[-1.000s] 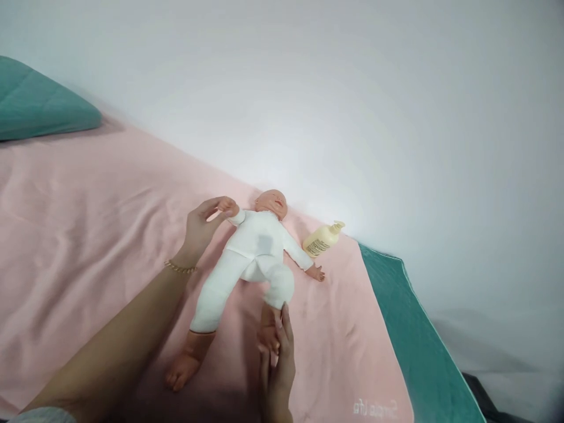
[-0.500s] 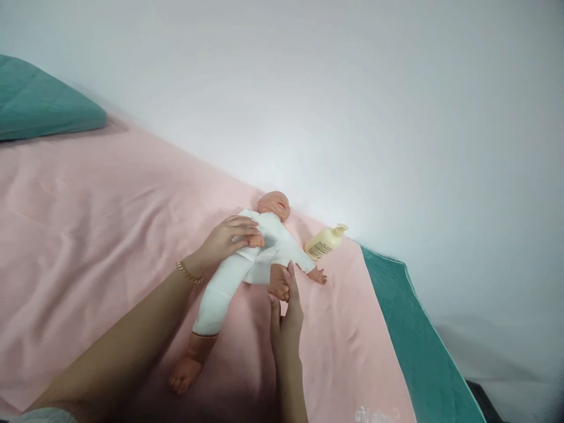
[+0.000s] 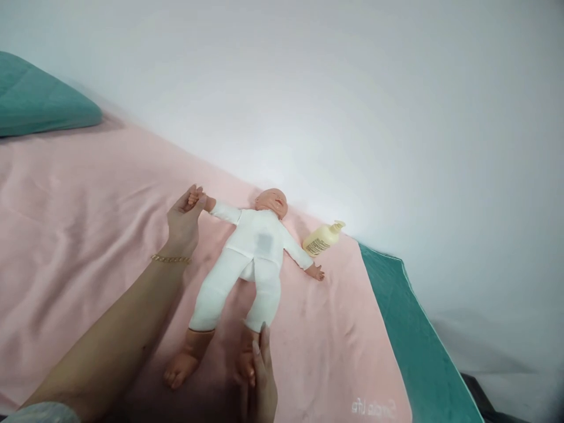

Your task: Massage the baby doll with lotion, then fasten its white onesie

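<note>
Doll with a white cloth body and reddish-tan plastic head, hands and feet (image 3: pixel 255 232) lies on its back, face up, on a pink, softly wrinkled blanket (image 3: pixel 335 346). A faint grey square patch (image 3: pixel 264 242) shows through on its torso. Its head lies close to a plain white wall (image 3: pixel 308 88); its feet point toward me.

My left hand (image 3: pixel 185 218) is clamped on the doll's right hand, thumb and fingers closed about it, with that arm drawn out sideways. I note a gold-coloured link bracelet (image 3: pixel 171 258) on my left wrist and a grey sleeve edge (image 3: pixel 50 413) at the lower left.

My right hand (image 3: pixel 264 376) is clamped on the doll's left foot at the ankle, fingers along the outer side; part of this grip is hidden. Both legs are extended and spread apart.

The doll's left arm lies outward, just beside a pale yellow pump bottle with dark printed text (image 3: pixel 324 238). Whether the bottle stands or lies, I cannot tell.

A teal quilted pillow (image 3: pixel 44 97) occupies the upper left. Teal quilted fabric (image 3: pixel 409 320) borders the blanket at right, and white lettering (image 3: pixel 373 407) marks the blanket's near corner.
</note>
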Demonstrator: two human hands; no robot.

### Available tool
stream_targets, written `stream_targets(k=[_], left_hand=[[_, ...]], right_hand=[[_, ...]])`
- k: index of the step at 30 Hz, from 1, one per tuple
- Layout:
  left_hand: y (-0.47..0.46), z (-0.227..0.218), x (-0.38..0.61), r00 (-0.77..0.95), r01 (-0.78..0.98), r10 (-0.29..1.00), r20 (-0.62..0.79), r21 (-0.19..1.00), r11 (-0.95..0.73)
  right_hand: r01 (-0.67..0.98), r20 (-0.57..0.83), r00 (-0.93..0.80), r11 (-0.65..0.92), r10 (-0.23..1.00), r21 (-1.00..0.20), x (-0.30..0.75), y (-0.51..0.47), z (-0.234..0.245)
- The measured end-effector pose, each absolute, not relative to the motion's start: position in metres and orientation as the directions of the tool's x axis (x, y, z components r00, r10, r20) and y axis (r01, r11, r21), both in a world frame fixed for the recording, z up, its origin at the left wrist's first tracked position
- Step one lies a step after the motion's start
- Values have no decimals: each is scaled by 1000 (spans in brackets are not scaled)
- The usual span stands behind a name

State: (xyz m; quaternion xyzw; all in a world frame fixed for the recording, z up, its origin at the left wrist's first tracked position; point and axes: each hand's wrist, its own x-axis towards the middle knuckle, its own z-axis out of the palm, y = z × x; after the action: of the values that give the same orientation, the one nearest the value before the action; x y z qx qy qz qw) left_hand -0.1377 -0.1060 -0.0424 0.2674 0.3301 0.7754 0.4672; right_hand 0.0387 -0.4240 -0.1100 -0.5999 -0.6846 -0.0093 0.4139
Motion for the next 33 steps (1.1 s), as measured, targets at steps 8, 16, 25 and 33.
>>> stream_targets(k=[8, 16, 25, 33], left_hand=[[-100, -63, -149, -423, -637, 900, -104, 741, -214], [-99, -63, -147, -463, -563, 884, -62, 791, -240], [-135, -24, -120, -387, -105, 845, 369, 893, -438], [-149, -20, -108, 310, 198, 556, 772, 519, -831]], right_hand=[[879, 585, 130, 179, 801, -441, 24, -438, -143], [856, 580, 156, 183, 799, -483, 24, -435, -136], [799, 569, 230, 181, 789, -574, 38, -401, -79], [785, 567, 175, 233, 805, -573, 51, -331, -36]])
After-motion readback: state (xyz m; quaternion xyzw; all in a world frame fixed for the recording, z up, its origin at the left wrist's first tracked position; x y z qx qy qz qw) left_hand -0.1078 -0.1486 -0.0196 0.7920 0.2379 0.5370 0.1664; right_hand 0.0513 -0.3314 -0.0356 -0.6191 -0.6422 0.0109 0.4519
